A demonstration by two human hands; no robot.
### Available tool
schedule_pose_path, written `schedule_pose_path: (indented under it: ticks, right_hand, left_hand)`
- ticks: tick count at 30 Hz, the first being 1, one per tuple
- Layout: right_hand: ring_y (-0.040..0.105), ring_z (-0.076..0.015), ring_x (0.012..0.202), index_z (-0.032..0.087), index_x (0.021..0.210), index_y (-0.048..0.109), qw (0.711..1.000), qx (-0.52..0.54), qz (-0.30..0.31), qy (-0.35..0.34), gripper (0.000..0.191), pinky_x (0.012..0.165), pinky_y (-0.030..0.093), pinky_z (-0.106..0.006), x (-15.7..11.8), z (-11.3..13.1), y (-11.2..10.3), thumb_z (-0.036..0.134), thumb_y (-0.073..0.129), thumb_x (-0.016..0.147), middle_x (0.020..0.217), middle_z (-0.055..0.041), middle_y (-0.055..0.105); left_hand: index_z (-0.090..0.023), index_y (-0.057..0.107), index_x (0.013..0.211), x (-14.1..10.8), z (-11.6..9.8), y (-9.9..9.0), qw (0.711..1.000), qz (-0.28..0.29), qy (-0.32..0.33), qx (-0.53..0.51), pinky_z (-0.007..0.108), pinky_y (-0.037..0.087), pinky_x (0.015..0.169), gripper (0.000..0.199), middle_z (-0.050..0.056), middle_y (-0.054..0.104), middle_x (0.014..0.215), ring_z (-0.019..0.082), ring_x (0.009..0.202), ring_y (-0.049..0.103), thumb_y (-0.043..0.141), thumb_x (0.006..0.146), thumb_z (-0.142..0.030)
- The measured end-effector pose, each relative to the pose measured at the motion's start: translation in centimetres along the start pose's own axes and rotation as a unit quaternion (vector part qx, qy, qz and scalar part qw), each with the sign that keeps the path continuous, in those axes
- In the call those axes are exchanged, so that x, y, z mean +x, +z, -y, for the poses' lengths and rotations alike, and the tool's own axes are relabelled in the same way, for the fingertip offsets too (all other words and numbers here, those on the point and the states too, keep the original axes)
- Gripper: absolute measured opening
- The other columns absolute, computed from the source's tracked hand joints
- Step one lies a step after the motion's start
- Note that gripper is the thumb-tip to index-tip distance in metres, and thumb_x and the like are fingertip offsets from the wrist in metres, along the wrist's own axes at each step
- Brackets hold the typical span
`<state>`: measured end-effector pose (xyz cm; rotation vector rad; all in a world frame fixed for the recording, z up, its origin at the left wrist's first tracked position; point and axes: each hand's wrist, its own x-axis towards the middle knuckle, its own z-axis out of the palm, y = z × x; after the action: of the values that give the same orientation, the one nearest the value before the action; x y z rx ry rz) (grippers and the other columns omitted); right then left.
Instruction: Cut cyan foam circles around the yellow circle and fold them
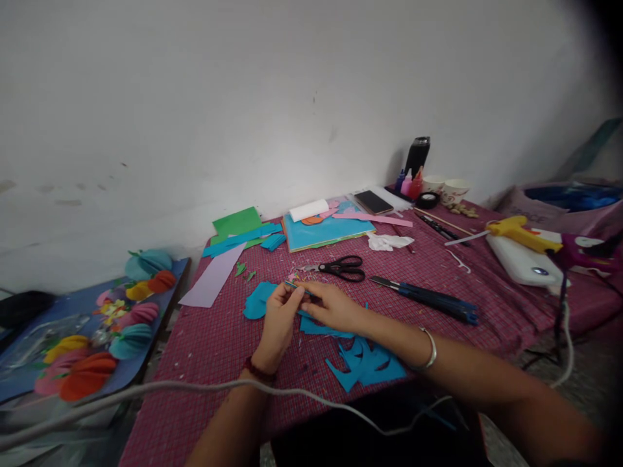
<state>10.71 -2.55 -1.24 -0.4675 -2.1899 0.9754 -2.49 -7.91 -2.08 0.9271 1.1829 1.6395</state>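
My left hand (283, 318) and my right hand (331, 305) meet over the checked tablecloth (195, 363), fingers pinched together on a small blue piece, mostly hidden by the fingers. Rounded blue cutouts (257, 300) lie just left of my left hand. Under and beside my right hand are blue sheets (324, 329) and cut blue scraps (367, 366). Black-handled scissors (341, 267) rest closed beyond the hands, near small colourful bits. A utility knife (428, 299) with its blade out lies to the right.
A white cable (302, 393) crosses in front of my forearms. A yellow glue gun (525, 235) rests on a white case at right. Behind lie coloured sheets (311, 235), a phone (373, 202) and a black bottle (417, 155). Paper pumpkins (90, 375) sit on a blue board at left.
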Motion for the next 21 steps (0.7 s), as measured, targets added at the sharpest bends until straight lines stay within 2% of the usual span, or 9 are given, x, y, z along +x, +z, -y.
schedule_pose_path:
  ticks: [3,8,11,16,21]
  right_hand:
    - [0.061,-0.0217,0.095,0.017,0.116,0.058,1.0,-0.021,0.01,-0.013,0.033,0.084,0.047,-0.037,-0.1,0.12,-0.03,0.018,0.055,0.083,0.108,-0.01,0.066]
    - [0.055,-0.0241,0.115,0.017,0.131,0.048,1.0,-0.005,-0.006,-0.015,0.048,0.096,0.043,-0.041,-0.3,-0.23,0.01,0.02,0.055,0.084,0.128,-0.0134,0.057]
    - [0.052,-0.0247,0.12,0.018,0.134,0.046,1.0,0.002,-0.011,-0.009,0.052,0.099,0.04,-0.043,-0.35,-0.3,0.01,0.021,0.055,0.084,0.133,-0.0134,0.053]
    - [0.052,-0.0257,0.119,0.017,0.135,0.046,1.0,-0.003,-0.009,0.004,0.053,0.099,0.041,-0.045,-0.35,-0.14,0.01,0.02,0.057,0.083,0.132,-0.0139,0.054]
    - [0.054,-0.0245,0.116,0.02,0.137,0.043,1.0,-0.011,0.001,-0.018,0.055,0.096,0.042,-0.043,-0.44,-0.09,0.01,0.018,0.056,0.083,0.13,-0.0121,0.056]
  left_hand:
    - [-0.014,0.06,0.077,0.04,0.17,-0.01,1.0,0.002,0.004,0.005,0.022,0.043,0.062,0.022,-0.001,0.06,0.07,0.01,0.062,0.054,0.069,0.072,-0.034]
    - [-0.015,0.06,0.079,0.05,0.33,-0.09,1.0,0.007,0.006,0.01,0.023,0.044,0.065,0.022,0.0,0.062,0.072,0.011,0.065,0.056,0.069,0.072,-0.034]
    - [-0.015,0.06,0.077,0.01,0.26,-0.08,1.0,0.008,0.008,0.006,0.022,0.043,0.063,0.02,-0.002,0.061,0.07,0.01,0.063,0.055,0.069,0.072,-0.033]
    - [-0.015,0.061,0.078,0.01,0.23,-0.06,1.0,-0.001,0.004,-0.003,0.02,0.043,0.061,0.017,-0.002,0.062,0.072,0.009,0.063,0.054,0.069,0.072,-0.029]
    - [-0.015,0.06,0.077,-0.06,0.1,-0.01,1.0,0.005,-0.001,-0.023,0.021,0.043,0.061,0.016,-0.002,0.061,0.071,0.009,0.062,0.055,0.068,0.072,-0.027]
